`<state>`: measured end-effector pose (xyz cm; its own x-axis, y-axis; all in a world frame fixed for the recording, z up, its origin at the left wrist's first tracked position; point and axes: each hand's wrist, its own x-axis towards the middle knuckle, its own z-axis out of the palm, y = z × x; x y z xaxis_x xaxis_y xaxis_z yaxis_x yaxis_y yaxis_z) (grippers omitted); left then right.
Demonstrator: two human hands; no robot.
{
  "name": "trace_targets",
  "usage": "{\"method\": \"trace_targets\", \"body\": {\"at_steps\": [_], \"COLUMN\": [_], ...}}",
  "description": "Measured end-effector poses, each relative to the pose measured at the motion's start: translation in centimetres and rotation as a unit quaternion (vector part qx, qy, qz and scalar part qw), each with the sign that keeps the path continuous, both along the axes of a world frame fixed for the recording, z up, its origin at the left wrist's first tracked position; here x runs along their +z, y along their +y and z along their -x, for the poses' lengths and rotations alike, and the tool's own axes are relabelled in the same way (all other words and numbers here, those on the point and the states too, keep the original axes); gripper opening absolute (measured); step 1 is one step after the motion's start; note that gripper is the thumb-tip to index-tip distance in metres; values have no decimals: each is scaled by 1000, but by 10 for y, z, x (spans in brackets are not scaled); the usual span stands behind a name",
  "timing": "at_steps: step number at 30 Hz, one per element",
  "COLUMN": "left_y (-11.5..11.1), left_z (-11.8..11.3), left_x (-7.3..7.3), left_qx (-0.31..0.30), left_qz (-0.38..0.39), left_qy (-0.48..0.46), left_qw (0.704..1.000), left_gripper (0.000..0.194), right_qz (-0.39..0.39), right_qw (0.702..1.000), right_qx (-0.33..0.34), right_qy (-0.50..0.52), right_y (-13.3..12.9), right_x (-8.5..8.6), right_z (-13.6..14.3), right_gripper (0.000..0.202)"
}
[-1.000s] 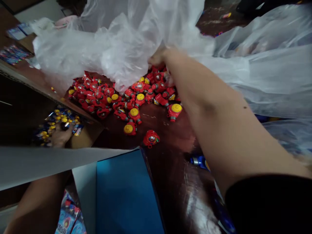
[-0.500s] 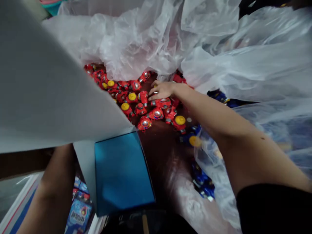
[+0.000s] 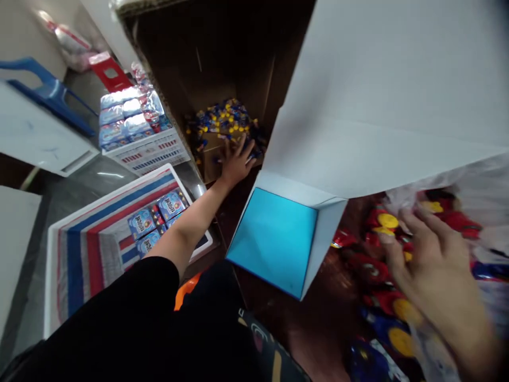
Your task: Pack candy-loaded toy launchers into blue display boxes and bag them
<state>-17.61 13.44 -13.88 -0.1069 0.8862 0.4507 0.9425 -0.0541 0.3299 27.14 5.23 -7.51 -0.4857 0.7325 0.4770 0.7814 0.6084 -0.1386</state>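
Note:
My left hand reaches into a deep cardboard box, its fingers spread above small blue and yellow pieces at the bottom. I cannot see anything held in it. On the right, my right hand is over red toys with yellow discs, fingers apart and slightly blurred, with nothing visibly gripped. Blue toys with yellow discs lie just below it. Between my hands stands an open white box with a bright blue inner panel.
A striped lined crate at the left holds blue printed packs. Behind it, wrapped packs are stacked on another crate. A blue plastic stool is at upper left. Clear plastic bags lie at the right.
The view has swung left, bringing the cardboard box and crates into sight. My left hand, hidden before, now shows inside the cardboard box. My right hand remains over the toys, fingers more spread.

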Motion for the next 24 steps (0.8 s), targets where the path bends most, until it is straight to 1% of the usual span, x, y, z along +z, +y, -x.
{"method": "trace_targets", "body": {"at_steps": [1, 2, 3, 4, 5, 6, 7, 8, 9, 11, 13, 15, 19, 24], "left_y": [-12, -26, -42, -58, -72, -83, -90, -93, -93, -89, -90, -98, -132, -178], "left_z": [2, 5, 11, 20, 32, 45, 59, 71, 81, 90, 85, 70, 36, 5], "left_x": [-4, -7, -10, -12, -14, -16, -17, -17, -18, -19, -20, -22, -27, -33], "left_qx": [-14, -23, -17, 11, 67, 139, 198, 234, 243, 217, 198, 201, 194, 191], "left_qz": [-14, -36, -66, -102, -137, -161, -162, -144, -112, -42, -13, -15, -20, -10], "left_qy": [0, -2, -9, -23, -45, -75, -111, -150, -184, -232, -251, -257, -265, -264], "left_qw": [1000, 999, 998, 995, 987, 974, 960, 950, 946, 947, 947, 945, 944, 945], "left_gripper": [51, 49, 48, 49, 58, 76, 94, 104, 104, 91, 91, 97, 104, 98], "right_qz": [-1, 6, 20, 34, 44, 50, 49, 43, 34, 11, -4, -4, 16, 28], "right_qw": [1000, 999, 997, 992, 987, 983, 981, 979, 978, 975, 976, 980, 984, 984], "right_qx": [15, 42, 81, 115, 140, 153, 155, 153, 149, 141, 135, 124, 98, 73], "right_qy": [17, 16, -3, -33, -62, -85, -105, -123, -141, -169, -172, -157, -150, -161], "right_y": [-25, -50, -74, -94, -111, -123, -131, -136, -138, -137, -138, -143, -162, -180], "right_x": [3, 2, -2, -11, -22, -34, -47, -58, -68, -80, -83, -81, -77, -77], "right_z": [16, 32, 48, 63, 75, 84, 91, 93, 93, 87, 78, 68, 55, 53], "right_gripper": [78, 81, 82, 79, 74, 67, 60, 54, 49, 46, 50, 54, 58, 54]}}
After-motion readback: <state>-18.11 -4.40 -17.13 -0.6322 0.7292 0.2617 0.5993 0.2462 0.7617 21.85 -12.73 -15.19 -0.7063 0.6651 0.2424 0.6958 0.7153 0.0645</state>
